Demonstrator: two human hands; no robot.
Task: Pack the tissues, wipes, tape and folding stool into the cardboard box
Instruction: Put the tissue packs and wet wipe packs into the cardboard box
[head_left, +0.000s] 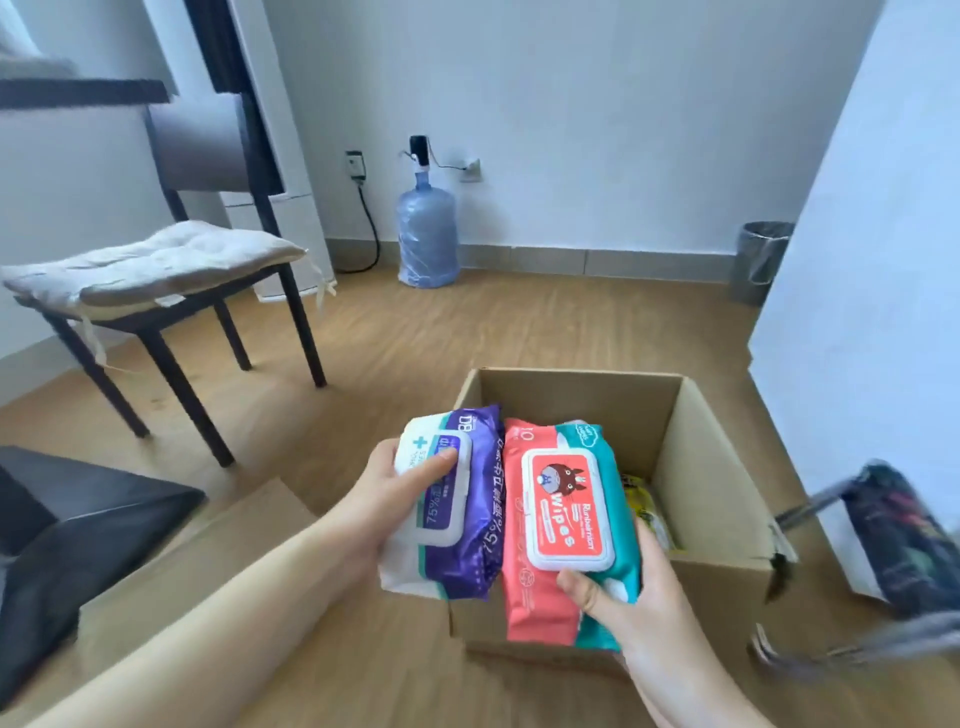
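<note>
The cardboard box (691, 441) stands open-topped on the floor (415, 353), its far half empty and reachable from above. Two wipes packs (519, 509) held side by side cover its near left part, and a yellow item (647, 506) lies inside. A blurred dark object (898, 540) crowds the box's right; a chair (171, 291) stands well apart, left.

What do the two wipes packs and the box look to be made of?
Purple wipes pack and red wipes pack: soft glossy plastic film, creased and shiny, with stiffer-looking white flip lids. Cardboard box: matte brown cardboard, torn at one corner.
</note>
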